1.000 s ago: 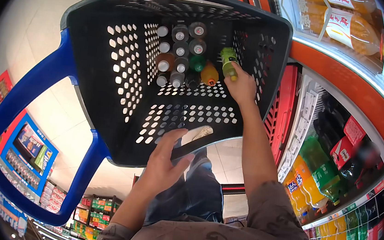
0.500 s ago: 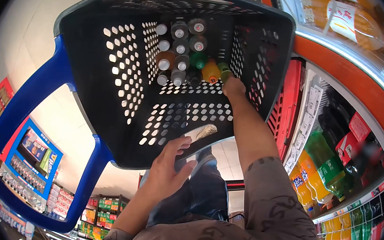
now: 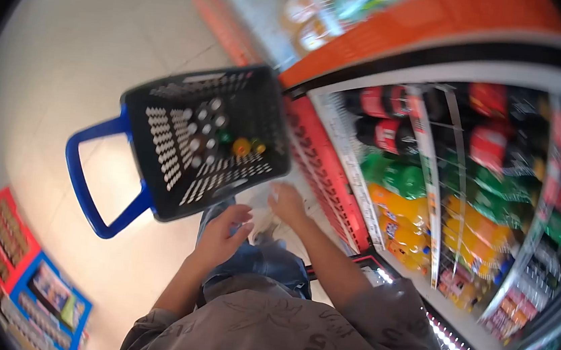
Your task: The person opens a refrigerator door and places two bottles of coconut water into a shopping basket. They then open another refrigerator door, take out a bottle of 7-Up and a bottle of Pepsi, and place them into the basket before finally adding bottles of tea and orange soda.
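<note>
A black perforated shopping basket (image 3: 218,189) with a raised blue handle (image 3: 79,193) stands ahead of me. Inside are several white-capped bottles (image 3: 204,129), a green bottle (image 3: 225,138), an orange bottle (image 3: 241,147) and a yellowish-green one (image 3: 257,146) beside it. Below the basket's near rim, my left hand (image 3: 224,232) is open with its fingers apart, holding nothing. My right hand (image 3: 286,202) is just off the basket's near right corner. It looks empty and loosely open, though motion blurs its fingers.
On the right, a cooler shelf holds orange soda bottles (image 3: 400,230), green bottles (image 3: 395,176) and dark bottles with red labels (image 3: 387,135). A red perforated panel (image 3: 328,173) runs along its front. A red and blue display stand (image 3: 1,236) is at lower left.
My right hand has let go of the yellowish-green bottle and come out of the basket. The basket now appears smaller and farther off, and the view has turned toward the shelves on the right.
</note>
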Tool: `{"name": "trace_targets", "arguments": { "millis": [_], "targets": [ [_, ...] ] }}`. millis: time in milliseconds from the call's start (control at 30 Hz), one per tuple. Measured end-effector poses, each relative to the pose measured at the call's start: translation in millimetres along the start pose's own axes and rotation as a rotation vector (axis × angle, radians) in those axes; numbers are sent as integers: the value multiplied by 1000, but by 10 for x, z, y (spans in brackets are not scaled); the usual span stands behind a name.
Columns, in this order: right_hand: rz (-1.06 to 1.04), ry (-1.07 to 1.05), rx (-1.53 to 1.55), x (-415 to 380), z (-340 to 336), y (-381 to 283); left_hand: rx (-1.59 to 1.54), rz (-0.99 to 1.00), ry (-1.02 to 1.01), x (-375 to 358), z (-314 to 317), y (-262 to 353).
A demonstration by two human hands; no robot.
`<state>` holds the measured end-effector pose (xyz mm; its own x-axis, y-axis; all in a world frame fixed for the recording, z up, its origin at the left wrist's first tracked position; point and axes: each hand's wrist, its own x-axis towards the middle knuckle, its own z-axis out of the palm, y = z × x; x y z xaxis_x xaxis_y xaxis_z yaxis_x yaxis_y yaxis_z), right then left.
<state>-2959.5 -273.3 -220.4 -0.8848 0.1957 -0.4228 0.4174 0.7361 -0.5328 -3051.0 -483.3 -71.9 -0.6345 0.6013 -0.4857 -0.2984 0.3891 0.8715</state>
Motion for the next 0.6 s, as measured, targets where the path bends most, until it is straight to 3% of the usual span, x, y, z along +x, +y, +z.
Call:
{"name": "trace_targets", "arguments": {
  "millis": [167, 333, 500, 600],
  "targets": [
    [143, 97, 163, -1191, -758, 32, 21, 139, -188, -47, 246, 447],
    [404, 340, 326, -2111, -1226, 133, 104, 264, -397, 92, 654, 996],
    [629, 580, 528, -2724, -1520, 65, 132, 292, -583, 124, 1026, 1519],
    [619, 723, 456, -2918, -1622, 136, 221, 335, -632, 102, 1204, 1668]
  ]
}}
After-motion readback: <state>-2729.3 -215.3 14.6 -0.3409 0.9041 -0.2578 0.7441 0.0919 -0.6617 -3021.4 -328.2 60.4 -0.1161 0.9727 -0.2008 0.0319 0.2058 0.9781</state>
